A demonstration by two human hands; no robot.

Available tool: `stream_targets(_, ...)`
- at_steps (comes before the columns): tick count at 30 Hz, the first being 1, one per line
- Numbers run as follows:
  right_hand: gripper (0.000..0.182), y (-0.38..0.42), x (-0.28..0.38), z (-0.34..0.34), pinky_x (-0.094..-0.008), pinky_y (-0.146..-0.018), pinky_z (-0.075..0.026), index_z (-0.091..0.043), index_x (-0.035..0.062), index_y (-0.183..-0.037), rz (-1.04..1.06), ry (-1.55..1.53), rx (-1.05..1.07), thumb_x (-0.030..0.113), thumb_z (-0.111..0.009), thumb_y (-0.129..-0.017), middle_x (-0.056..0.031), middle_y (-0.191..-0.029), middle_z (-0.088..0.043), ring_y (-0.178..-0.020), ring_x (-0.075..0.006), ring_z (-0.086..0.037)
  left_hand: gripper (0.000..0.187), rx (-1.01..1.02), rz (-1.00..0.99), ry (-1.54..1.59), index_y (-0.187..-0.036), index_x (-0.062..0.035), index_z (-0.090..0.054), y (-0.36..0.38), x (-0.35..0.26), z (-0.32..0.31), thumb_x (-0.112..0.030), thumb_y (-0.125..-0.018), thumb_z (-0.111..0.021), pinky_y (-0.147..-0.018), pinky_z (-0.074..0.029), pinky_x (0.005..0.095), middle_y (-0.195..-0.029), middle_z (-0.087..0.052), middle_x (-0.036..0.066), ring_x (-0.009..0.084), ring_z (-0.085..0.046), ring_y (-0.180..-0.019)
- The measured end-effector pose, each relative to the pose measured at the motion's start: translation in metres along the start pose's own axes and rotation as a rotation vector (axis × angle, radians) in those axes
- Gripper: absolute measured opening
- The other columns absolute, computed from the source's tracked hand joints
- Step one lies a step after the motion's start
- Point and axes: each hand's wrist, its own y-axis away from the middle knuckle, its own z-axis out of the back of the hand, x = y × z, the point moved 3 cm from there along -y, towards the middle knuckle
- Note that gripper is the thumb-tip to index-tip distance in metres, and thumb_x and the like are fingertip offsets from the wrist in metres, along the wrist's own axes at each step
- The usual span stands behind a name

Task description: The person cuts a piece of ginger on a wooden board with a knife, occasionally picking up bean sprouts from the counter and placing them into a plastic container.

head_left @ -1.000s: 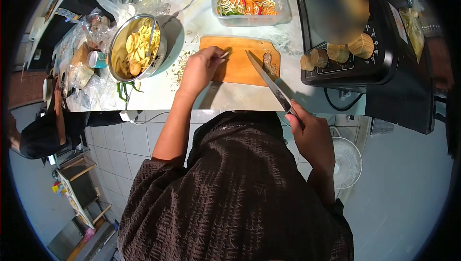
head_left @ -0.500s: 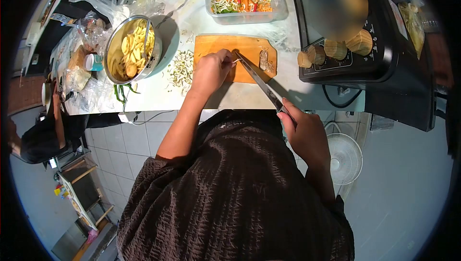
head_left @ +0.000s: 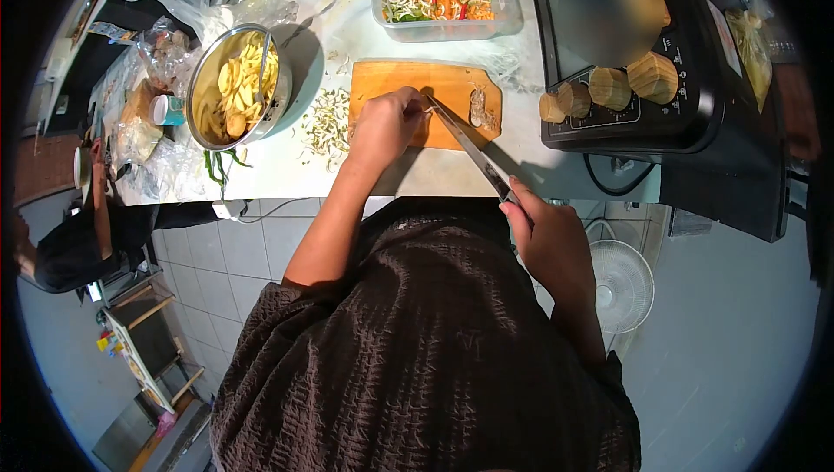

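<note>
My right hand (head_left: 549, 233) is closed round the handle of a long knife (head_left: 476, 158), whose blade slants up and left over the wooden cutting board (head_left: 395, 79). Beside the blade tip, my left hand (head_left: 388, 125) has its fingers pinched together over the board, with a thin pale bean sprout (head_left: 429, 110) showing at the fingertips. A small brown heap (head_left: 479, 109) lies at the board's right end. Loose bean sprouts (head_left: 327, 127) are scattered on the counter left of the board.
A metal bowl (head_left: 201, 94) holds yellow slices, with green chilies (head_left: 214, 165) below. Behind the board stands a plastic container (head_left: 447, 33) of vegetables. The black stove (head_left: 686, 133) is at right, plastic bags (head_left: 165, 55) at left. Another person (head_left: 69, 250) is at far left.
</note>
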Motion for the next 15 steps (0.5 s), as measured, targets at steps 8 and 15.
stream_targets(8, 0.035, 0.001, 0.002, -0.001, -0.0456, -0.07, -0.053, -0.066, 0.0032, -0.125, 0.003, 0.03, -0.009, 0.023, -0.064, -0.096, -0.0245, -0.087, -0.069, -0.08, -0.0425, -0.067, 0.015, -0.007, 0.002, 0.02, -0.096, -0.0014, -0.069, 0.001, 0.001, -0.001, -0.009, -0.084, -0.071, -0.072, -0.055, 0.0407, -0.084, -0.072, 0.019, 0.0349, -0.071, -0.079)
stream_targets(15, 0.036, 0.005, 0.019, -0.009, -0.0469, -0.064, -0.053, -0.065, 0.001, -0.125, 0.043, 0.147, -0.035, 0.022, -0.065, -0.096, -0.0249, -0.074, -0.066, -0.072, -0.0416, -0.068, 0.018, 0.028, 0.006, 0.009, -0.099, -0.003, -0.071, -0.001, 0.003, -0.001, -0.011, -0.084, -0.075, -0.071, -0.056, 0.0373, -0.089, -0.074, 0.016, 0.0292, -0.072, -0.079)
